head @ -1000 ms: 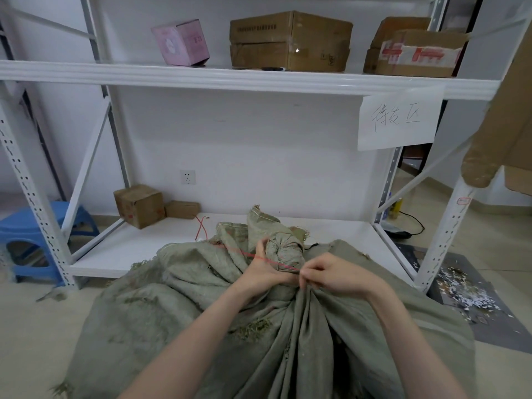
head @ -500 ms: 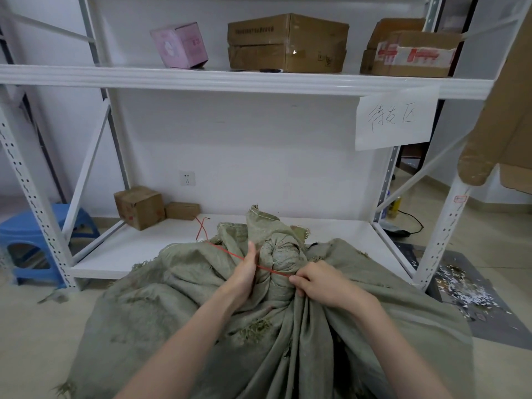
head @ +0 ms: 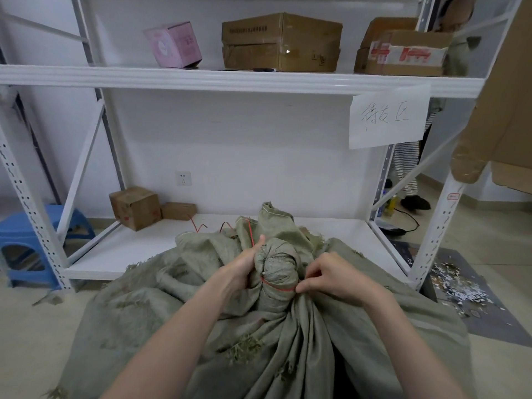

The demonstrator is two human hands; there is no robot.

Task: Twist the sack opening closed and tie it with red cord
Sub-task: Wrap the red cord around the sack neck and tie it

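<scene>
Grey-green sack (head: 288,349) slumped on the floor just in front of the white shelf rack (head: 230,82), filling the lower middle of the view. Opening gathered and twisted into a tight knob (head: 277,263) at the sack's top, loose fabric flaps rising behind the knob toward the rack's bottom shelf. Red cord (head: 277,287) looped across the base of the knob on the near side, running from one hand to the other; another stretch of it climbing the left side of the knob, with loose ends kinked on the bottom shelf just behind.

Left hand (head: 240,267) pressed against the left side of the knob, grip closed around the twisted neck, thumb raised along the upright stretch of cord. Right hand (head: 334,275) just right of the knob, fingers curled, grip pinched on the cord's end where it meets the folds.

Small cardboard box (head: 135,208) at the left end of the rack's bottom shelf. Pink box (head: 174,45) and two larger cardboard boxes on the upper shelf. Handwritten paper sign (head: 388,120) hanging from the upper shelf's right end. Blue plastic stool (head: 23,240) left of the rack.
</scene>
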